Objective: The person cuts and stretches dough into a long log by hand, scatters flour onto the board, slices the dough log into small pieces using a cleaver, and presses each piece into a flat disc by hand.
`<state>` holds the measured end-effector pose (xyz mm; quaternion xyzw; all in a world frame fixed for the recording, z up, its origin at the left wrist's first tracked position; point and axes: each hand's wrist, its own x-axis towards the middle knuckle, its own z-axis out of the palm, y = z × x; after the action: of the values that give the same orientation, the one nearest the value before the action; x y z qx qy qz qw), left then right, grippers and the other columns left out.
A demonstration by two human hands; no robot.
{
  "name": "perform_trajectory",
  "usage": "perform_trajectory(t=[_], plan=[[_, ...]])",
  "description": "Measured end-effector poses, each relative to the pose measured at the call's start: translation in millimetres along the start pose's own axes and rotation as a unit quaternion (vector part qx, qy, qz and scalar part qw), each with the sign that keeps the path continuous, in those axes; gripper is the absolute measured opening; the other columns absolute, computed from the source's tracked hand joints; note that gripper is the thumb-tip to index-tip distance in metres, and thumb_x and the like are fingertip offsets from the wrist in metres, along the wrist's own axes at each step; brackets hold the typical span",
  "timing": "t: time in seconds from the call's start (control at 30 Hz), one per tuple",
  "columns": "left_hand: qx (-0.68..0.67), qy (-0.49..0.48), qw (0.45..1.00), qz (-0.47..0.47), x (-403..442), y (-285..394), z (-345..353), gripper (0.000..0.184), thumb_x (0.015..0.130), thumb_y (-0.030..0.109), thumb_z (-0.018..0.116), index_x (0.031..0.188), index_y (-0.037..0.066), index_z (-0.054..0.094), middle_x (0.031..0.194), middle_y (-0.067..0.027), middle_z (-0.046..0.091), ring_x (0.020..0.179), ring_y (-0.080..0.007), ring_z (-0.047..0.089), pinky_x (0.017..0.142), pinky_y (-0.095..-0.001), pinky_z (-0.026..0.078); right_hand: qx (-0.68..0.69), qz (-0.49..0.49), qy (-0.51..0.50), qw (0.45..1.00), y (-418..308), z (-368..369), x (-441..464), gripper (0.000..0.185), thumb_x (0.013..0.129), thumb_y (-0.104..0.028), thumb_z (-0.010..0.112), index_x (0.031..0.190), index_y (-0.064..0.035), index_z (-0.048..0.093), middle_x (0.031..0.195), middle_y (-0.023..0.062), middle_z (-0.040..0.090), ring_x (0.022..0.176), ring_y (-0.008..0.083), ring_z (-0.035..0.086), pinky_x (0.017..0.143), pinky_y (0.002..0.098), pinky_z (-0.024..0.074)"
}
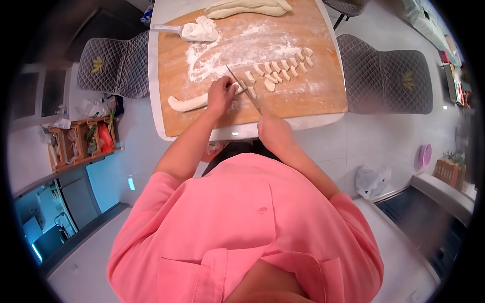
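Note:
My right hand (275, 132) grips the handle of a knife (253, 100), its blade slanting up and to the left over the wooden board (303, 35). The blade lies across the right end of a rope of dough (188, 104). On that rope, just left of the blade, my left hand (221, 97) is closed around the dough, fingers bent near the cut end. Several small cut dough pieces (276, 66) lie in rough rows to the right of the knife, with one or two close beside the blade.
A scoop (169, 29) heaped with flour (201, 31) rests at the board's upper left. Loose flour (202, 65) is spread across the middle. A thick dough roll (247, 7) lies at the far edge. Quilted chairs (132, 65) (353, 70) stand on both sides.

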<state>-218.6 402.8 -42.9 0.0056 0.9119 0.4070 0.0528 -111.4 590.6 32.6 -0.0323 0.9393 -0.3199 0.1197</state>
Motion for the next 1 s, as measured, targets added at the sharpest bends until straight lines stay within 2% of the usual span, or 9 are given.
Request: perform_trajectory(t=[0.07, 0.1, 0.23, 0.33, 0.47, 0.63, 0.77, 0.9, 1.0], plan=[[-0.017, -0.008, 1.000, -0.007, 2.8, -9.5, 4.3, 0.020, 0.081, 0.016, 0.069, 0.092, 0.000, 0.065, 0.083, -0.0195, 0.067, 0.078, -0.0348, 0.065, 0.071, -0.0424, 0.050, -0.030, 0.029, -0.052, 0.998, -2.5, 1.6, 4.3, 0.017, 0.085, -0.007, 0.047, 0.099, 0.0023, 0.050, 0.082, 0.0263, 0.066, 0.080, 0.0444, 0.065, 0.071, 0.0536, 0.0499], [0.067, -0.008, 0.995, 0.067, 5.1, -16.0, 7.8, 0.020, 0.081, 0.016, 0.070, 0.092, 0.000, 0.065, 0.083, -0.0194, 0.067, 0.078, -0.0349, 0.064, 0.071, -0.0425, 0.051, -0.031, 0.031, -0.050, 0.998, -3.3, 3.6, 5.3, 0.017, 0.085, -0.007, 0.047, 0.099, 0.0023, 0.050, 0.082, 0.0263, 0.066, 0.080, 0.0444, 0.065, 0.071, 0.0536, 0.0499], [0.167, -0.014, 0.969, 0.181, 10.4, -27.7, 14.1, 0.019, 0.078, 0.014, 0.070, 0.090, 0.001, 0.064, 0.085, -0.0192, 0.065, 0.082, -0.0366, 0.062, 0.075, -0.0440, 0.049, -0.039, 0.060, -0.057, 0.996, -12.1, 4.1, 6.0, 0.017, 0.085, -0.006, 0.048, 0.099, 0.0029, 0.052, 0.085, 0.0266, 0.066, 0.081, 0.0432, 0.066, 0.072, 0.0522, 0.0508], [0.121, 0.013, 0.984, 0.129, -0.6, 1.5, -1.0, 0.020, 0.076, 0.013, 0.070, 0.089, 0.001, 0.062, 0.088, -0.0192, 0.063, 0.087, -0.0378, 0.058, 0.078, -0.0455, 0.047, -0.055, 0.062, -0.048, 0.995, -16.1, 15.5, 16.4, 0.018, 0.085, -0.007, 0.048, 0.099, 0.0024, 0.054, 0.087, 0.0253, 0.066, 0.083, 0.0423, 0.065, 0.073, 0.0513, 0.0511], [0.131, -0.018, 0.982, 0.132, -9.6, 7.8, -9.5, 0.024, 0.074, 0.011, 0.069, 0.092, 0.001, 0.058, 0.092, -0.0192, 0.060, 0.090, -0.0381, 0.055, 0.080, -0.0463, 0.045, -0.067, 0.042, -0.001, 0.997, -14.9, 35.4, 39.6, 0.018, 0.087, -0.009, 0.047, 0.101, 0.0009, 0.055, 0.087, 0.0231, 0.067, 0.086, 0.0409, 0.065, 0.073, 0.0509, 0.0509], [0.092, -0.031, 0.967, 0.236, -19.1, -19.8, -1.0, 0.034, 0.071, 0.006, 0.066, 0.100, 0.001, 0.049, 0.096, -0.0200, 0.051, 0.091, -0.0396, 0.051, 0.079, -0.0466, 0.042, -0.070, 0.057, -0.011, 0.996, -24.2, 20.2, 25.3, 0.019, 0.089, -0.012, 0.047, 0.103, 0.0004, 0.053, 0.083, 0.0238, 0.066, 0.082, 0.0418, 0.065, 0.072, 0.0525, 0.0502], [0.045, -0.025, 0.958, 0.283, -19.5, -22.4, -1.3, 0.032, 0.070, -0.001, 0.061, 0.099, 0.000, 0.048, 0.097, -0.0205, 0.050, 0.092, -0.0401, 0.049, 0.080, -0.0469, 0.042, -0.061, 0.084, -0.039, 0.994, -48.8, 0.7, 5.6, 0.022, 0.089, -0.013, 0.048, 0.106, 0.0010, 0.052, 0.082, 0.0267, 0.065, 0.081, 0.0440, 0.064, 0.075, 0.0544, 0.0492], [0.078, -0.076, 0.957, 0.269, -20.4, -27.1, 1.5, 0.032, 0.070, -0.002, 0.061, 0.099, 0.000, 0.048, 0.098, -0.0205, 0.050, 0.093, -0.0397, 0.049, 0.081, -0.0468, 0.043, -0.048, 0.082, -0.004, 0.996, -44.9, 12.4, -0.9, 0.021, 0.091, -0.016, 0.048, 0.103, -0.0004, 0.054, 0.078, 0.0226, 0.066, 0.077, 0.0434, 0.064, 0.071, 0.0532, 0.0496], [0.103, -0.074, 0.942, 0.311, -21.8, -37.2, 6.5, 0.031, 0.071, -0.002, 0.062, 0.098, 0.000, 0.048, 0.099, -0.0207, 0.050, 0.093, -0.0392, 0.049, 0.082, -0.0465, 0.043, -0.060, 0.124, -0.048, 0.989, -38.9, 26.1, 0.3, 0.022, 0.091, -0.017, 0.048, 0.105, -0.0003, 0.053, 0.075, 0.0235, 0.065, 0.075, 0.0441, 0.064, 0.070, 0.0536, 0.0496]])
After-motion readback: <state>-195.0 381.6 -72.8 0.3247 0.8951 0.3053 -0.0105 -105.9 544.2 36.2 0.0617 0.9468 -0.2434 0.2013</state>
